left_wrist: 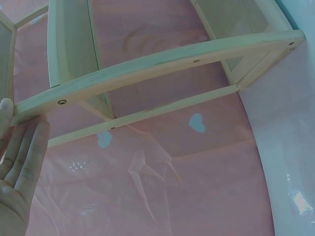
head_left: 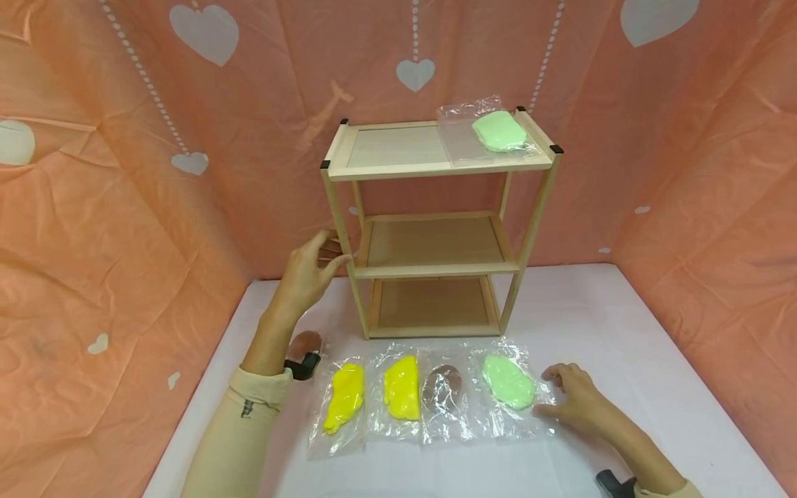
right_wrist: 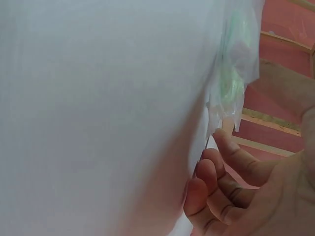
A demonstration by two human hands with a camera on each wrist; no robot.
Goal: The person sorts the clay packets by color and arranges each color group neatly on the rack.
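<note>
A small three-tier wooden shelf [head_left: 436, 270] stands upright at the back of the table. My left hand [head_left: 311, 266] holds its left front post, thumb on one side and fingers on the other; the left wrist view shows the hand [left_wrist: 19, 172] at the post [left_wrist: 147, 69]. My right hand [head_left: 579, 401] rests at the right edge of a clear bag with light green clay [head_left: 509, 382], thumb and fingers spread apart. In the right wrist view, the fingertips of this hand [right_wrist: 246, 191] are on the table beside the bag [right_wrist: 231, 83].
Left of the green bag lie bagged brown clay [head_left: 442, 389], yellow clay [head_left: 402, 389] and more yellow clay [head_left: 344, 398]. Another brown lump [head_left: 305, 344] is partly behind the left wrist. A bag of light green clay [head_left: 500, 131] lies on the shelf's top tier. Pink cloth [head_left: 280, 138] surrounds the table.
</note>
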